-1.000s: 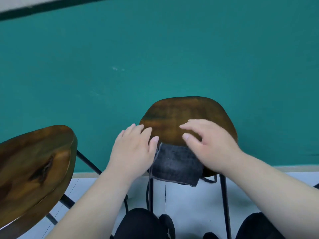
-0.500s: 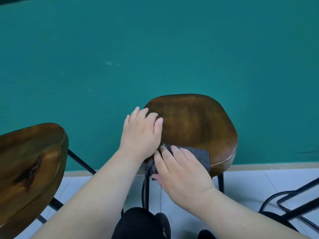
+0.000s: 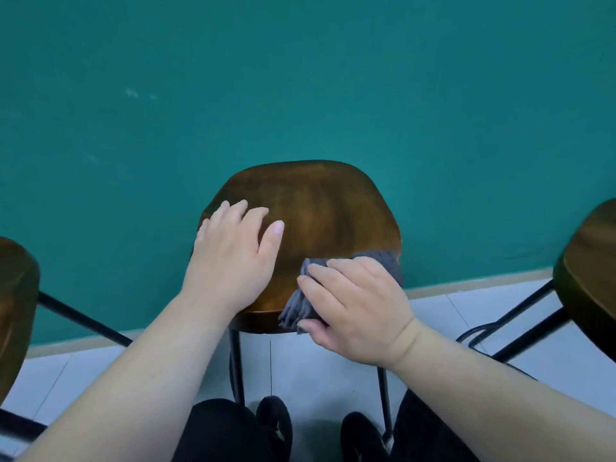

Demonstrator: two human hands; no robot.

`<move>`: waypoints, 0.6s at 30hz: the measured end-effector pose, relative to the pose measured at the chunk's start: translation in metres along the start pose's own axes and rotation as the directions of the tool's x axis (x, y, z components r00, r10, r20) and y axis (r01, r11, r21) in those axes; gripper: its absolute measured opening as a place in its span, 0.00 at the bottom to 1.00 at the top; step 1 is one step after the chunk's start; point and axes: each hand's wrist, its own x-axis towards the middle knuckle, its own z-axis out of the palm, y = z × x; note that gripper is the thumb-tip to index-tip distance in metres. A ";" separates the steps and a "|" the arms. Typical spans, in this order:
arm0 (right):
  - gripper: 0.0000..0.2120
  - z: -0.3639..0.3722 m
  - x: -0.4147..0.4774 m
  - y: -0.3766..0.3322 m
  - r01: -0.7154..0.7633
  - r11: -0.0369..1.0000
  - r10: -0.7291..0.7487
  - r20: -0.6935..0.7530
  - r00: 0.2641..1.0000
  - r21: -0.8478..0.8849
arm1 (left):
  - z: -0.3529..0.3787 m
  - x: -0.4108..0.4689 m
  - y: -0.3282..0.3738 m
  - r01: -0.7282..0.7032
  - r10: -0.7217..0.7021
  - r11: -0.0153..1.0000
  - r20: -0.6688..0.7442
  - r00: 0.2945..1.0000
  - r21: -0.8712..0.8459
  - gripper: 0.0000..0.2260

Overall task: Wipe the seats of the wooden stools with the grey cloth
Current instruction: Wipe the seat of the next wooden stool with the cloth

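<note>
A dark wooden stool seat (image 3: 320, 208) on black metal legs stands in front of me against the wall. The grey cloth (image 3: 300, 303) lies bunched on the seat's near right edge, partly hanging over the rim. My right hand (image 3: 356, 305) presses down on it, fingers curled around the folds. My left hand (image 3: 233, 258) rests flat on the seat's left side, fingers spread, holding nothing. Two more wooden stools show at the frame edges: one at the left (image 3: 16, 295) and one at the right (image 3: 590, 275).
A teal wall (image 3: 300, 78) rises right behind the stools. The floor (image 3: 313, 361) is pale tile with a beige skirting strip. My black shoes (image 3: 273, 425) and dark trousers are below the middle stool. Black metal legs of the side stools angle inward.
My right hand has slid with the cloth from the seat's near left to its near right edge. My left hand stays on the left side. The right stool has come into view.
</note>
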 end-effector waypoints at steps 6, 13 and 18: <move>0.22 0.009 -0.019 0.049 0.070 0.979 -0.039 -0.167 0.985 0.189 | 0.002 -0.007 0.005 -0.012 0.012 1.000 0.005 1.000 0.005 0.34; 0.21 0.009 -0.023 0.016 -0.280 0.901 0.357 -0.203 0.912 0.331 | 0.002 -0.004 0.009 -0.006 0.004 0.999 0.049 0.999 0.052 0.33; 0.20 0.005 -0.013 -0.038 -0.421 0.900 0.429 -0.056 0.902 0.118 | 0.004 -0.004 0.008 -0.022 0.017 0.997 0.072 0.997 0.078 0.29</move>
